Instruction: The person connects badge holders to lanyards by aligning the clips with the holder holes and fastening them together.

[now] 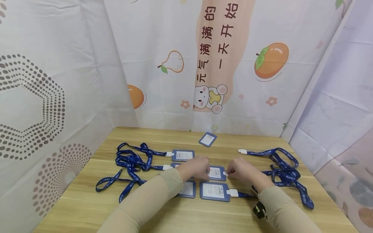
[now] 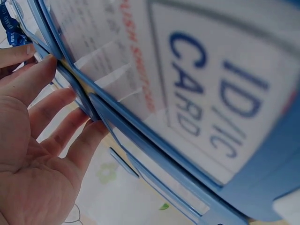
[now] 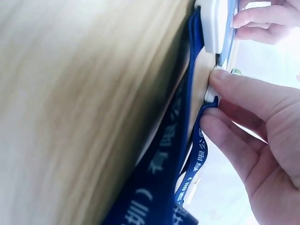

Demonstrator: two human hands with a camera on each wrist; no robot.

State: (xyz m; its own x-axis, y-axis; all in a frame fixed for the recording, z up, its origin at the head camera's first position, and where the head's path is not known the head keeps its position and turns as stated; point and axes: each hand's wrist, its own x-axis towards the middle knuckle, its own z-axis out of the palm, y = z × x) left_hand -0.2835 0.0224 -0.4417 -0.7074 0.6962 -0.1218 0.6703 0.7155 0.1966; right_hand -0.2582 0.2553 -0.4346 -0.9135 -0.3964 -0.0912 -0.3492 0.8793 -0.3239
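Observation:
In the head view, a blue ID card holder [image 1: 217, 173] lies in the middle of the right-hand column. My left hand [image 1: 198, 166] holds it by its left end, thumb and fingertips at its edges. At its other end, my right hand [image 1: 244, 170] pinches the white clip [image 3: 212, 89] of a blue lanyard [image 3: 199, 150] between thumb and fingers. Nearer to me lies another card holder [image 1: 215, 191], joined to its lanyard by a white clip [image 1: 233, 193]. To the left are a far holder [image 1: 183, 155] and a near one [image 1: 187, 189], with one between them partly hidden by my left hand.
A card holder without a lanyard [image 1: 208, 139] lies near the table's back edge. Lanyards are heaped at the left [image 1: 132, 160] and right [image 1: 287, 173]. One loose white clip [image 1: 242, 151] points toward the middle. A printed curtain [image 1: 163, 113] hangs behind the table.

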